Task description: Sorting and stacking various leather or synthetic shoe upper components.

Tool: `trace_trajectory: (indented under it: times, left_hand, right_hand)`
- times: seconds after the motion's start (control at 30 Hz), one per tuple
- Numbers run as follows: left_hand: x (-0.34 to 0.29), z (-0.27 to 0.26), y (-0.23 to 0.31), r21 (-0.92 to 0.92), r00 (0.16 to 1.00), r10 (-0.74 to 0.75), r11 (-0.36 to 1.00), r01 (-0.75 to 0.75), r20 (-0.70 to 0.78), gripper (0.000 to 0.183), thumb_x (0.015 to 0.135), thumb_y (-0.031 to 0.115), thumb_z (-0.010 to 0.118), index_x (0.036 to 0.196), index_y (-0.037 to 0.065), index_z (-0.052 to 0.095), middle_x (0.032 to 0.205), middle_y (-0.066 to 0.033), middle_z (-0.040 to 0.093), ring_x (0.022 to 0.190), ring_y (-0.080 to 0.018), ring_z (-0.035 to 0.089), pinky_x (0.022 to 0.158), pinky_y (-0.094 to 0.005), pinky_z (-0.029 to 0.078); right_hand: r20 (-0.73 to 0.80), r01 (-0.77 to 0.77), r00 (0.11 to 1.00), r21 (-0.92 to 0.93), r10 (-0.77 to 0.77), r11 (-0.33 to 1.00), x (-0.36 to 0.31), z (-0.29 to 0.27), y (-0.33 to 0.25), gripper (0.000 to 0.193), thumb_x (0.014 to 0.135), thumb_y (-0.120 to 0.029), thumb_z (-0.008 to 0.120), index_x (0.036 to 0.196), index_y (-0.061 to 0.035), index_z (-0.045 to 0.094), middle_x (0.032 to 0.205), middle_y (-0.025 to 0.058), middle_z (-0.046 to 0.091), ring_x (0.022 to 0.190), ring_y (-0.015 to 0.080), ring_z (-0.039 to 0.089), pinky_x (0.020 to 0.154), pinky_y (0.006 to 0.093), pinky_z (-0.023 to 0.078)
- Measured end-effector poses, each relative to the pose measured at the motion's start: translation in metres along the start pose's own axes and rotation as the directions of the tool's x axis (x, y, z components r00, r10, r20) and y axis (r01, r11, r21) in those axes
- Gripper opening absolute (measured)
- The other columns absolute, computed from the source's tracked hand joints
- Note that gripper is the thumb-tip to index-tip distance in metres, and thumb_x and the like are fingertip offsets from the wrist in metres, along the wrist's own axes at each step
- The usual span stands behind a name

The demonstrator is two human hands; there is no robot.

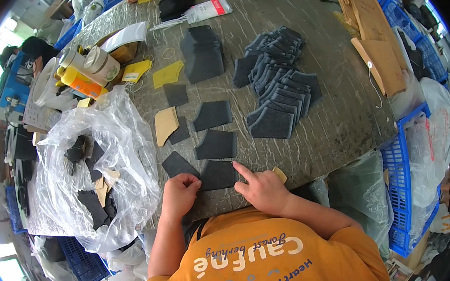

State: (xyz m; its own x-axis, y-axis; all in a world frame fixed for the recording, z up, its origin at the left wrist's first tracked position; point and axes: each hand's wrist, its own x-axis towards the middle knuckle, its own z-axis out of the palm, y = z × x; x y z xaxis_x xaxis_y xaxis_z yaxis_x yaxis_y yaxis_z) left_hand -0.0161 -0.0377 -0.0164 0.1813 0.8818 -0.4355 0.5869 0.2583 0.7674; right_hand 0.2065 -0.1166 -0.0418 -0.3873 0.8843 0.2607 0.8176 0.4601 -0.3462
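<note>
A dark grey cut piece (216,175) of sheet material lies flat at the near table edge, between my hands. My left hand (181,194) is closed in a pinch at its lower left corner. My right hand (265,189) has its index finger stretched out on the piece's upper right corner, thumb apart, and grips nothing. Two similar pieces lie beyond it in a column, a middle piece (215,144) and a far piece (211,114). A smaller dark piece (179,164) rests just beyond my left hand. Beside my right wrist lies a small tan scrap (280,175).
Overlapping dark pieces (280,97) spread to the right; another stack (202,53) lies farther back. Tan (166,125) and yellow (168,74) pieces lie left. A clear plastic bag (128,144) holds scraps. Bottles (81,81), brown paper (377,61) and a blue crate (397,183) border the table.
</note>
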Motion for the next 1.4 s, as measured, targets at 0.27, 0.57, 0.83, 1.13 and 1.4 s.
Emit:
trace_trajectory:
  times: [0.27, 0.57, 0.83, 1.13, 1.4]
  left_hand:
    - [0.002, 0.000, -0.006, 0.043, 1.000, 0.022, 0.999, -0.021, -0.007, 0.010, 0.078, 0.009, 0.066, 0.077, -0.001, 0.065, 0.061, -0.0035, 0.060, 0.053, -0.0091, 0.053, 0.051, -0.0263, 0.042]
    - [-0.001, 0.004, 0.003, 0.296, 0.987, 0.143, 0.948, -0.116, -0.073, 0.011, 0.073, 0.013, 0.068, 0.077, 0.003, 0.066, 0.065, -0.0138, 0.063, 0.058, -0.0246, 0.061, 0.057, -0.0335, 0.047]
    - [-0.001, 0.002, -0.006, 0.306, 0.900, 0.428, 0.871, -0.384, -0.086, 0.012, 0.071, 0.012, 0.071, 0.076, 0.002, 0.065, 0.065, -0.0109, 0.062, 0.057, -0.0249, 0.059, 0.057, -0.0320, 0.047]
    - [-0.005, -0.002, 0.019, 0.234, 0.958, 0.195, 0.961, -0.144, -0.209, 0.012, 0.075, 0.007, 0.069, 0.072, -0.001, 0.060, 0.063, -0.0111, 0.062, 0.058, -0.0193, 0.059, 0.056, -0.0296, 0.046]
    - [0.035, -0.015, 0.006, 0.686, 0.817, 0.480, 0.712, -0.150, -0.320, 0.016, 0.078, 0.013, 0.064, 0.094, 0.010, 0.066, 0.093, -0.0080, 0.060, 0.081, -0.0299, 0.062, 0.068, -0.0401, 0.050]
  right_hand:
    - [-0.005, -0.004, 1.000, -0.057, 0.004, 0.998, -0.001, 0.003, -0.001, 0.030, 0.077, -0.014, 0.055, 0.106, -0.0081, 0.063, 0.126, 0.0225, 0.052, 0.053, 0.0159, 0.058, 0.049, 0.0310, 0.047]
    - [0.093, 0.007, 0.996, -0.121, 0.004, 0.993, 0.003, 0.000, -0.005, 0.038, 0.074, -0.013, 0.059, 0.111, -0.0101, 0.064, 0.134, 0.0153, 0.045, 0.050, 0.0138, 0.055, 0.047, 0.0296, 0.045]
    - [0.048, -0.247, 0.969, 0.303, 0.244, 0.921, 0.015, -0.009, 0.004, 0.028, 0.081, -0.017, 0.062, 0.108, -0.0096, 0.061, 0.115, 0.0137, 0.057, 0.064, 0.0295, 0.063, 0.058, 0.0377, 0.051]
    - [-0.083, -0.459, 0.774, 0.609, 0.628, 0.647, 0.025, -0.030, 0.056, 0.024, 0.078, -0.013, 0.069, 0.100, -0.0076, 0.064, 0.081, 0.0127, 0.065, 0.070, 0.0257, 0.064, 0.065, 0.0337, 0.050]
    - [-0.210, -0.510, 0.849, -0.083, 0.485, 0.856, 0.019, -0.041, 0.064, 0.035, 0.075, -0.017, 0.071, 0.109, -0.0164, 0.063, 0.133, 0.0077, 0.048, 0.075, 0.0279, 0.066, 0.063, 0.0376, 0.052]
